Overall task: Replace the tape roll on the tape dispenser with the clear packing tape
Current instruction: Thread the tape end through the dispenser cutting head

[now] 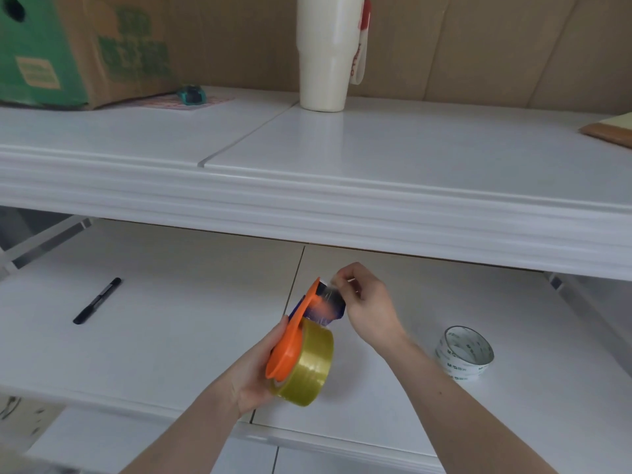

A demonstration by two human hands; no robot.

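Observation:
An orange tape dispenser [294,333] with a dark blue cutter head carries a yellowish clear packing tape roll [307,367]. My left hand [254,374] grips the dispenser from the left, over the lower white shelf [171,336]. My right hand [367,302] pinches the loose clear tape end [326,295] at the cutter head, fingers closed on it. A nearly used-up roll with a white printed core [465,352] lies flat on the shelf to the right, apart from both hands.
A black pen [97,301] lies on the lower shelf at the left. On the upper shelf [342,159] stand a cream tumbler [325,53], a cardboard box [82,49], a small teal object [192,95] and a brown item [608,131] at the right edge.

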